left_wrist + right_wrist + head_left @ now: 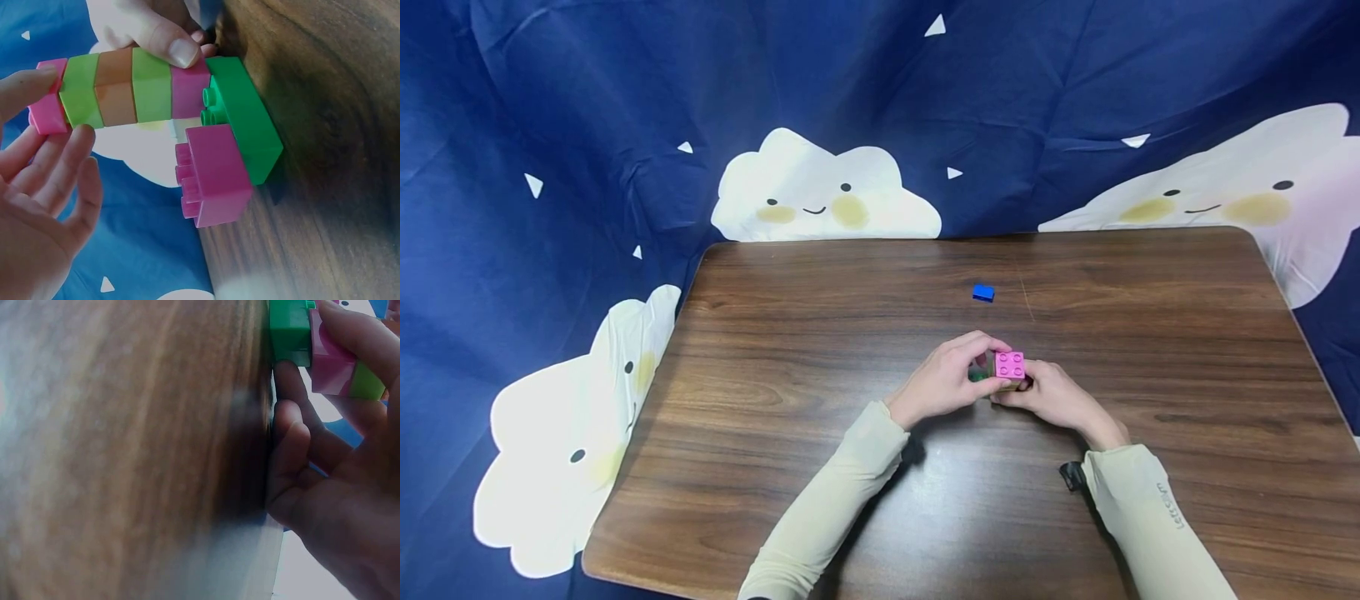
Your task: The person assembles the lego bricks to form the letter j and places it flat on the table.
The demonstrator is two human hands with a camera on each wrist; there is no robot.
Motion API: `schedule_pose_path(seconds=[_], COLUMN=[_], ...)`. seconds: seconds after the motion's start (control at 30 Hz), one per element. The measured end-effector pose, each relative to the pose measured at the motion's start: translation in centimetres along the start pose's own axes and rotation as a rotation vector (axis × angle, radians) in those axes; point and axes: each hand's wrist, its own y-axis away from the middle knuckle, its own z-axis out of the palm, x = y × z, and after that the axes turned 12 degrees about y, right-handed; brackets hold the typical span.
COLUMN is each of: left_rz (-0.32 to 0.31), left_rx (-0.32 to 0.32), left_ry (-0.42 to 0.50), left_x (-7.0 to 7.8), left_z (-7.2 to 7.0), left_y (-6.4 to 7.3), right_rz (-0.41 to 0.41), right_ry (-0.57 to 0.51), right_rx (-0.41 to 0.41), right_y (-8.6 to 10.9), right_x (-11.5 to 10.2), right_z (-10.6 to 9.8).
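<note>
A tower of toy building bricks stands on a green brick [250,122] at the table surface. From the base up it runs pink, lime, brown [115,87], lime and pink, with the studded pink top brick [1010,365] facing the head camera. A second pink brick [222,178] sits on the green base beside the tower. My left hand [946,379] pinches the top pink brick between thumb and fingers. Low on the tower, my right hand [1063,398] grips the bottom pink brick [331,359], its thumb lying across it.
A small blue brick [983,292] lies on the wooden table [790,367] beyond the hands. Behind the table's far edge hangs a dark blue cloth [1000,100] with printed clouds.
</note>
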Motion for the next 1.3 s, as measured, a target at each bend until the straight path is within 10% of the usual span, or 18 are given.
schedule_pose_path(seconds=[1.3], left_rz=[-0.02], left_rx=[-0.018], left_ry=[-0.198], left_x=[0.42], left_z=[-0.45], left_y=[-0.31], right_rz=[-0.005], right_ry=[0.011], right_rx=[0.034], right_y=[-0.01], right_x=[-0.01], right_z=[0.17])
